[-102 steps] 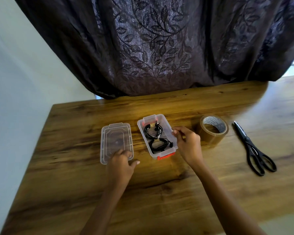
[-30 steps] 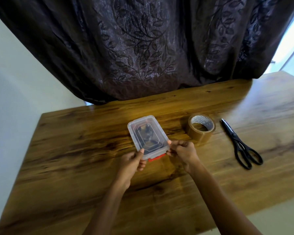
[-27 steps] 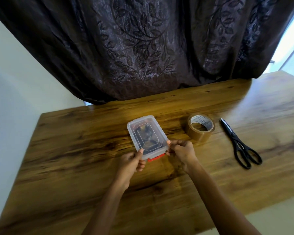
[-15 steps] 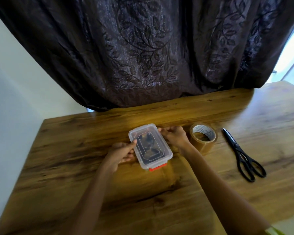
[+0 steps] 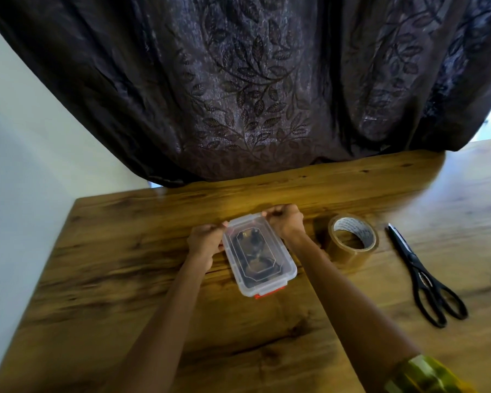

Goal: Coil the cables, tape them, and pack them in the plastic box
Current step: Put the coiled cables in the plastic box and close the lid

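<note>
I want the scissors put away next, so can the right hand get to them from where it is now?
Probably yes. The scissors lie flat on the table's right side, beyond the tape roll; nothing covers them. The right hand must first let go of the plastic box.

Dim room, daylight glare at right, wide-angle bending, soft blur

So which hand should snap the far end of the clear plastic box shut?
Probably the right hand: it curls over the far edge of the clear plastic box; the left hand holds its side.
</note>
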### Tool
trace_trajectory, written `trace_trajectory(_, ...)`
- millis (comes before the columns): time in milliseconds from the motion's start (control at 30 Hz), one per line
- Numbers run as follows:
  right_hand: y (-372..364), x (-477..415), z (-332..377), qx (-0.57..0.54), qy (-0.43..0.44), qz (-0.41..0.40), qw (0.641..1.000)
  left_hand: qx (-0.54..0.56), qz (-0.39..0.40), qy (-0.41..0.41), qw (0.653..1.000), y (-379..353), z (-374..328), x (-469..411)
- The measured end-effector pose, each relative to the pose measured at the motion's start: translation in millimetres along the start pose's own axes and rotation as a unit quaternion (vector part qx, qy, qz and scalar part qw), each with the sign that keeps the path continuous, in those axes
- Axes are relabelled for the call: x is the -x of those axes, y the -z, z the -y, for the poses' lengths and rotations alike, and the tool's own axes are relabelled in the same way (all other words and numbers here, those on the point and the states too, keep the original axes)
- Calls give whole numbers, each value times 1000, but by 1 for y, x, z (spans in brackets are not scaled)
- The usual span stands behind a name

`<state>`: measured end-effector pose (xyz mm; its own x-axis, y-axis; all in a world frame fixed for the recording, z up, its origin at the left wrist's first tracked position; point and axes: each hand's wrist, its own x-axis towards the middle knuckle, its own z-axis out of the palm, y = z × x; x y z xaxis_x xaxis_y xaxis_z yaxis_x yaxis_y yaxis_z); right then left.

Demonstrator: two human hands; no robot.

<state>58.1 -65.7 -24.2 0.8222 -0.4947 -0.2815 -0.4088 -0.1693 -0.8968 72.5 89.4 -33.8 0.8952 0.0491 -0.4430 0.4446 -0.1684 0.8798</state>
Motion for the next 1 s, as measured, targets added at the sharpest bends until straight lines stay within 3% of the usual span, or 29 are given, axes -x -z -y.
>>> trace_trajectory(167, 6, -7, -26, 140, 60, -10, 988, 17, -5, 12, 1000, 0, 4, 1)
trace_trajectory(267, 22, 17, -30, 127, 48, -3, 991, 33, -10, 22, 999, 4, 11, 7)
trace_trajectory(467, 55, 67, -88, -2, -36, -104, 994, 89, -47, 11, 995, 10, 32, 29)
trace_trajectory(533, 59, 82, -104, -98, -83, -104, 986, 110, -45, 23, 993, 11, 37, 34)
trace_trajectory(667, 52, 111, -110, -334, -136, -48, 931, 143, -15, 54, 988, 15, 36, 42)
trace_trajectory(800, 45, 131, -103, -435, -174, 23, 883, 137, 11, 65, 988, 17, 34, 46)
trace_trajectory(900, 43, 138, -104, -500, -198, 16, 843, 128, 13, 73, 989, 16, 30, 48)
trace_trajectory(1000, 43, 144, -106, -518, -198, 2, 832, 123, 9, 74, 990, 16, 28, 50)
